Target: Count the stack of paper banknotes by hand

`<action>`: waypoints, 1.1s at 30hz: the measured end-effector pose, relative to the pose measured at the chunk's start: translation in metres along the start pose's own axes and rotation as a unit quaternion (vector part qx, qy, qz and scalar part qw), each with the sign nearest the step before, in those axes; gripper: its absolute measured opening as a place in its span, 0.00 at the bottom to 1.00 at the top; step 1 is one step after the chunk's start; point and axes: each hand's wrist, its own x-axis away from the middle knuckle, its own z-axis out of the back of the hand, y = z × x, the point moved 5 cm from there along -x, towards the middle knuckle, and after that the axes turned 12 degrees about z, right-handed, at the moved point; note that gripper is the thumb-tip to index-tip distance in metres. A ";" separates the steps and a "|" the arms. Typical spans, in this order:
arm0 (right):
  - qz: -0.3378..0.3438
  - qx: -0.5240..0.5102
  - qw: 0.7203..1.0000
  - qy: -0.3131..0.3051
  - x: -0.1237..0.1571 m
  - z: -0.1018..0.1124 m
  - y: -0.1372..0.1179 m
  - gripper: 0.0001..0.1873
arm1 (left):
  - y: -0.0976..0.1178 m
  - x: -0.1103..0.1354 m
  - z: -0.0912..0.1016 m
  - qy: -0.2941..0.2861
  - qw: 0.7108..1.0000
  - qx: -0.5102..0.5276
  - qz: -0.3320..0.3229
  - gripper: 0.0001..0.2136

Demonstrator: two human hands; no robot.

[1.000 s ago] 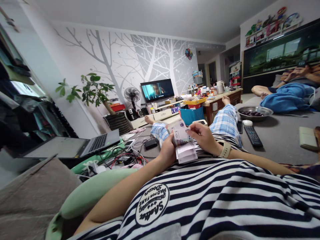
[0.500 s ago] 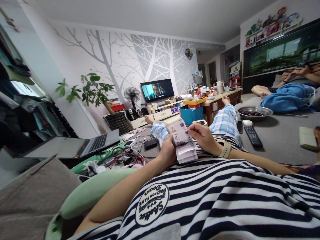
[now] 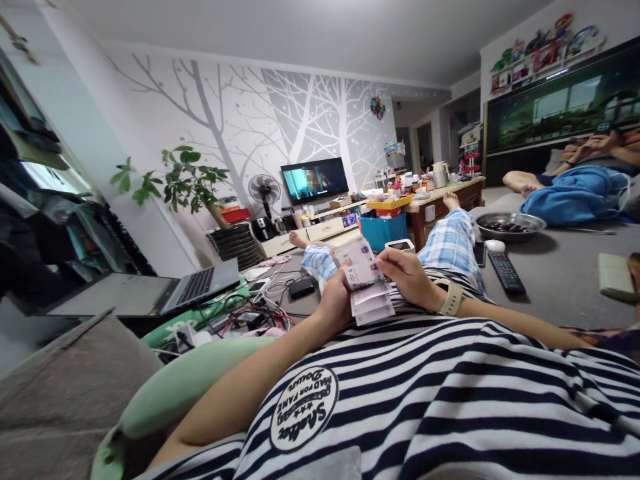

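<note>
I lie back on a grey sofa in a striped shirt and plaid trousers. My left hand [image 3: 334,301] grips a wad of banknotes [image 3: 364,281] from the left side, fingers wrapped round it. My right hand [image 3: 409,275], with a beige watch strap on its wrist, pinches the top notes at their right edge. The upper notes are bent up and away; lower notes hang down toward my stomach. A phone [image 3: 400,246] lies on my lap just beyond the notes.
An open laptop [image 3: 165,288] sits left, with tangled cables [image 3: 250,313] and a green cushion [image 3: 190,380]. To the right lie a remote [image 3: 506,271], a metal bowl [image 3: 510,225] and a small book [image 3: 616,275]. Another person [image 3: 575,180] lies far right. A television [image 3: 315,180] and cluttered table [image 3: 435,193] stand ahead.
The top notes have flipped a little further over and my right thumb has shifted on them; both hands stay in place on my lap.
</note>
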 end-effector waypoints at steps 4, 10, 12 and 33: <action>-0.001 -0.003 1.000 -0.004 0.000 0.000 -0.002 0.21 | -0.001 -0.001 0.001 -0.003 1.000 -0.002 0.006 0.16; 0.017 -0.015 1.000 -0.018 -0.001 -0.002 -0.004 0.19 | -0.001 0.004 0.000 0.007 1.000 0.005 0.025 0.16; 0.021 -0.019 0.999 -0.019 -0.001 -0.002 -0.004 0.19 | 0.000 0.006 0.000 0.016 1.000 0.006 0.017 0.15; -0.106 0.078 0.990 0.046 0.001 0.003 0.024 0.20 | 0.002 0.006 0.008 0.075 0.995 -0.051 -0.031 0.09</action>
